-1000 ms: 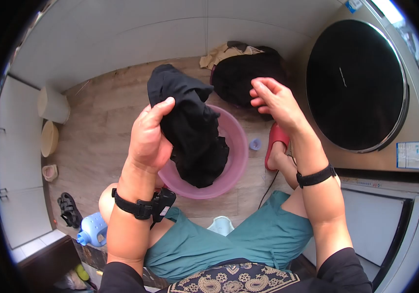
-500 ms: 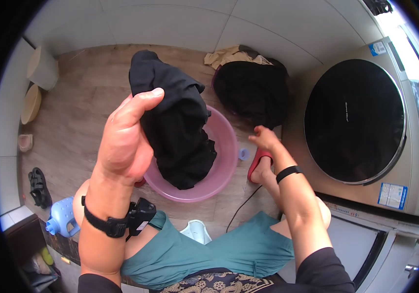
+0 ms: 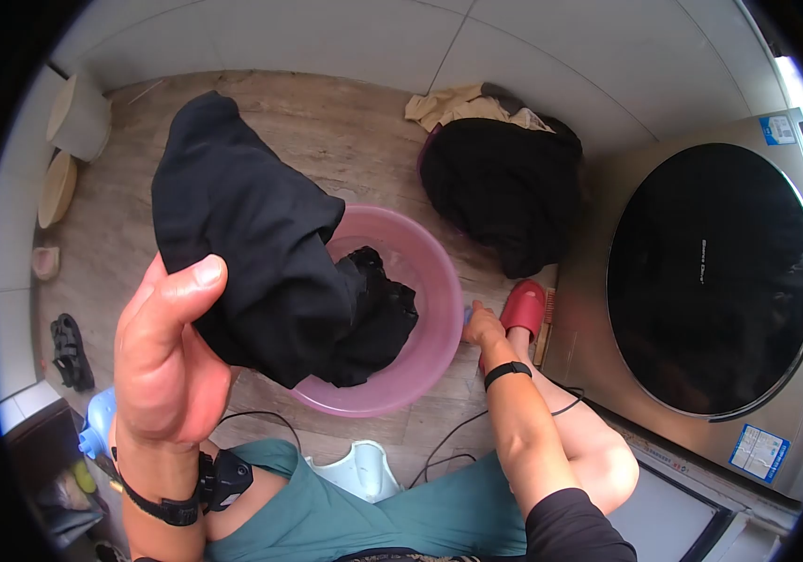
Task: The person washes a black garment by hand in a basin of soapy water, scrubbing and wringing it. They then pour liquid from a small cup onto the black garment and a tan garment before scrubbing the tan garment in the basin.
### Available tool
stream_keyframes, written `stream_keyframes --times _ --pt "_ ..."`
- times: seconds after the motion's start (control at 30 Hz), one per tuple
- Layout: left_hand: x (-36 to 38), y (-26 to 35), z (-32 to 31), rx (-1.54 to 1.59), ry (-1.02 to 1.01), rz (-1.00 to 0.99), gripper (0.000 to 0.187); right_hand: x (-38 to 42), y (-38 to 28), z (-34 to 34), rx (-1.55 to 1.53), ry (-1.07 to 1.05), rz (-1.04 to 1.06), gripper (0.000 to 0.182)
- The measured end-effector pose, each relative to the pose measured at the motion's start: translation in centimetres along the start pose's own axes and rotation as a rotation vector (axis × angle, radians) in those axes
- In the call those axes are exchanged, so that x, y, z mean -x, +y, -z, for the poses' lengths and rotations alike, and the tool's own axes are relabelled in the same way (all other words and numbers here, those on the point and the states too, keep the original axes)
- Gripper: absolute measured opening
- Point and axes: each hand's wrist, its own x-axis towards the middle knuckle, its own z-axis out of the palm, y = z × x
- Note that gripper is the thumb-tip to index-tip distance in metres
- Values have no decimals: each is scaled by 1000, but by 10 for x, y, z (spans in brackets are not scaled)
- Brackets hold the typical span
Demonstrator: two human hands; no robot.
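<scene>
My left hand (image 3: 172,351) is closed on a black garment (image 3: 252,234), thumb on top, holding it up over the left side of the pink basin (image 3: 444,281). The garment's lower end hangs into the basin. Low beside the basin's right rim, my right hand (image 3: 486,328) has its fingers closed at a small blue cap (image 3: 467,317), which they partly cover.
A heap of black clothing (image 3: 505,187) with beige cloth lies near the back wall. The washing machine (image 3: 711,281) stands at the right. A red slipper (image 3: 523,307) is on my foot; a blue jug (image 3: 97,421) and a black sandal (image 3: 69,351) are at the left.
My right hand has come down and left to the blue cap on the floor. My left hand has moved left and lower in view, the black garment with it.
</scene>
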Motion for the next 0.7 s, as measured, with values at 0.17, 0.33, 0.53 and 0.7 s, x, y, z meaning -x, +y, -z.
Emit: stream_keyframes --times 0.17,0.33,0.53,0.7 --pt "-4 -7 -7 -94 37 6 49 3 9 -3 -119 92 18 89" --pt "1 -21 -16 -145 -15 66 53 21 17 50 -261 282 97 73" --pt "14 -32 -29 -63 -181 114 46 106 7 150 -411 667 505 70" --pt "16 -43 -28 -43 -227 113 52 225 -11 209 -754 739 828 61"
